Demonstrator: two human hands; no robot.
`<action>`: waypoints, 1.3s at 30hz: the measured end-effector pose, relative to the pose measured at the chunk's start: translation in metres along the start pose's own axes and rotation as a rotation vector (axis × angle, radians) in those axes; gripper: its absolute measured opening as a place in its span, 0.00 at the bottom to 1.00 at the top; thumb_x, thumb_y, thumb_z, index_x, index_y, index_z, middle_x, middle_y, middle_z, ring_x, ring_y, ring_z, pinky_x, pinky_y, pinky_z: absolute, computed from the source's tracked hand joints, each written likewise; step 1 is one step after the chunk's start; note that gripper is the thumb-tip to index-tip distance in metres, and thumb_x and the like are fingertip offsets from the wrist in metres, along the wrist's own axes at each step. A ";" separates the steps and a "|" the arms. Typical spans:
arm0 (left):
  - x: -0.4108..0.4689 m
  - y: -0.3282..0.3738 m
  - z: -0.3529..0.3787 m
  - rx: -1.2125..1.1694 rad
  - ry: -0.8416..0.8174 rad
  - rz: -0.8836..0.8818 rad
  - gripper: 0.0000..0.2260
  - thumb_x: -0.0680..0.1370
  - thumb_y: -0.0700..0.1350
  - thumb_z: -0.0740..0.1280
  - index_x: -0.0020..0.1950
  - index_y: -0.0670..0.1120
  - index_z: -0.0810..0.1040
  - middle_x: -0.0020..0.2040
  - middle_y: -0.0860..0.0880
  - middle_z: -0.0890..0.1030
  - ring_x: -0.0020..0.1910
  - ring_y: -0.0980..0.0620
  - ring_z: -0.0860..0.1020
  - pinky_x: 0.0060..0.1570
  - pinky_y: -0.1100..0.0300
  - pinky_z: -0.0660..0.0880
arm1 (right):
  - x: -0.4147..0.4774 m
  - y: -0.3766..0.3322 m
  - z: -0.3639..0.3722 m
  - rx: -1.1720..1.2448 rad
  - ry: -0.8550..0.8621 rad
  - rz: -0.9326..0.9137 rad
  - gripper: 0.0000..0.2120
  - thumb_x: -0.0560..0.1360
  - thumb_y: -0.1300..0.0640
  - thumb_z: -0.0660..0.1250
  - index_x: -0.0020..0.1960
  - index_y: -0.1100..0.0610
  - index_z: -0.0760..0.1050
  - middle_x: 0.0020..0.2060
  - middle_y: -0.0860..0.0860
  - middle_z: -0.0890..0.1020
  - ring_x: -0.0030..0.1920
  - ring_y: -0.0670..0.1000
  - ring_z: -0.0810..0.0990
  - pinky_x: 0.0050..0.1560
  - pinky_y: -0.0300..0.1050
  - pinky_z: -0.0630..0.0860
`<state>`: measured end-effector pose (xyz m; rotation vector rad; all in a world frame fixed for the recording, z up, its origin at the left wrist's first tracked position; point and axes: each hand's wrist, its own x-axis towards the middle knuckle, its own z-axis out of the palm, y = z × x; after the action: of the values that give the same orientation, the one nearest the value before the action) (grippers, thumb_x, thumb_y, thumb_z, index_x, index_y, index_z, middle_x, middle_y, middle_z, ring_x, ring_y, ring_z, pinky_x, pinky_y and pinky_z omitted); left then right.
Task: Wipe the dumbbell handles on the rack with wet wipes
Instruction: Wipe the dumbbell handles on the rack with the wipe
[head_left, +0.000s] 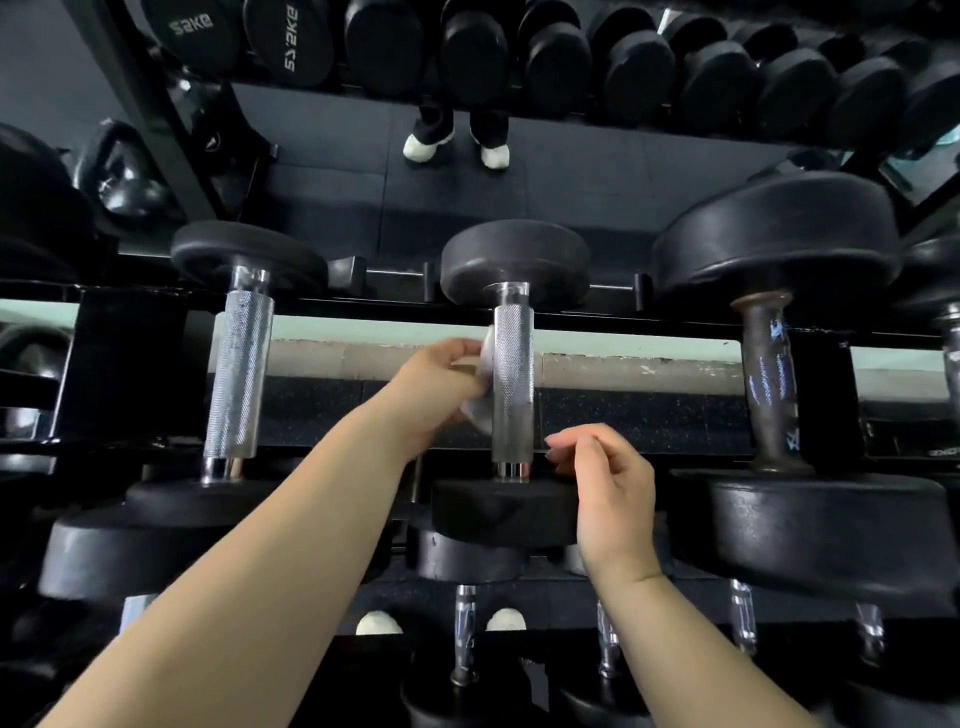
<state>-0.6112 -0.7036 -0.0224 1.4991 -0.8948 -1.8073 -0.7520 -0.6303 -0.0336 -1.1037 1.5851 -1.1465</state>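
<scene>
— Left hand (441, 384), state?
— Pinching the wet wipe (487, 349), fingers curled round it. Wipe sits pressed on the left flank of the middle handle (511, 379), about mid-length.
— Handle axis?
— Runs straight away from the person, from the near head (504, 512) to the far head, across the rack (124, 364). My guess: the stroke goes along that line, or the wipe wraps round.
— Right hand (608, 488)?
— Holds nothing, fingers loosely curled. Just beside the near end of the same handle, on its right side, above the near head. Touching or not, cannot tell.
— Which hand is nearer for wiping?
— Left, it's on the handle. The right flank shows bare metal, no wipe there.
— Neighbours?
— Knurled handle (239, 379) to the left, darker handle (769, 384) to the right, both well apart from the hands.
</scene>
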 end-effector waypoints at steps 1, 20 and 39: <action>-0.007 -0.006 -0.001 0.198 -0.004 0.012 0.12 0.73 0.28 0.61 0.50 0.42 0.76 0.39 0.46 0.80 0.34 0.51 0.79 0.37 0.60 0.76 | 0.000 0.000 0.000 -0.001 0.002 -0.002 0.11 0.65 0.58 0.55 0.30 0.52 0.75 0.28 0.41 0.79 0.33 0.39 0.75 0.36 0.28 0.69; -0.026 -0.024 -0.004 0.115 0.084 -0.003 0.14 0.75 0.29 0.59 0.56 0.41 0.77 0.45 0.45 0.81 0.39 0.52 0.77 0.44 0.62 0.73 | -0.002 -0.003 0.001 0.038 0.018 -0.015 0.11 0.65 0.59 0.55 0.30 0.52 0.74 0.27 0.43 0.77 0.33 0.38 0.75 0.36 0.27 0.69; -0.003 0.014 0.018 0.737 0.319 0.599 0.09 0.74 0.38 0.66 0.53 0.42 0.82 0.45 0.52 0.74 0.43 0.55 0.72 0.41 0.76 0.64 | -0.004 -0.006 -0.002 0.050 -0.036 0.000 0.11 0.67 0.57 0.55 0.32 0.53 0.74 0.31 0.47 0.76 0.34 0.38 0.74 0.35 0.29 0.70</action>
<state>-0.6276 -0.7075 -0.0067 1.6152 -1.7211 -0.8012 -0.7518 -0.6275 -0.0265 -1.0857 1.5210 -1.1541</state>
